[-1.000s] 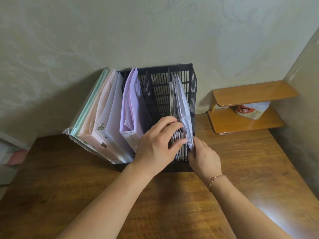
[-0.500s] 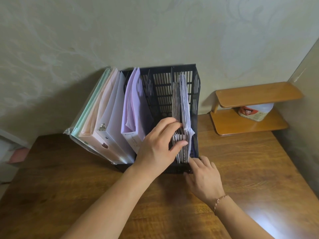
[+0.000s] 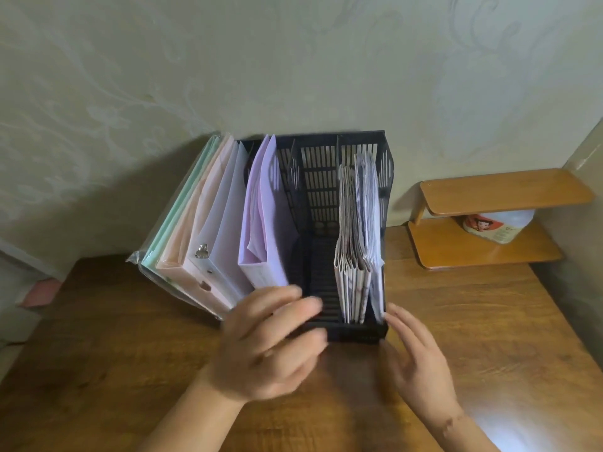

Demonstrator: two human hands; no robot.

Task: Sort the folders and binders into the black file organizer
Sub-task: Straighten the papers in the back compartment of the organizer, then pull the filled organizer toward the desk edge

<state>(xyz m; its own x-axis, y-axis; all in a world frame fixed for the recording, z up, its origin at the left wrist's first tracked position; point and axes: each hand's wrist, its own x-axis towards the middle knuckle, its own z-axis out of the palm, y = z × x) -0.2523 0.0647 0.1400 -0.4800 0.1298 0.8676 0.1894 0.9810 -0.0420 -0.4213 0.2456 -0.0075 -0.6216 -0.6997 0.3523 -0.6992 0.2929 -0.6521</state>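
The black file organizer [image 3: 326, 177] stands against the wall on the wooden table. Its right slot holds a bundle of white papers and envelopes [image 3: 357, 243], upright. A lilac folder [image 3: 264, 223] fills a left slot, and a white binder with a metal clip [image 3: 222, 236], a peach folder and a green folder lean out at the far left. The middle slot looks bare. My left hand [image 3: 270, 347] hovers blurred in front of the organizer's front edge, fingers spread, holding nothing. My right hand [image 3: 414, 353] is open beside the organizer's front right corner, near or touching it.
A small two-tier wooden shelf [image 3: 496, 190] stands at the right against the wall, with a white container [image 3: 496, 226] on its lower tier. The wooden table [image 3: 98, 353] spreads in front. Pink and white items lie off its left edge.
My left hand has pulled back out of the paper bundle toward me and now holds nothing. My right hand dropped from the papers to the table by the organizer's corner. The papers stand straighter.
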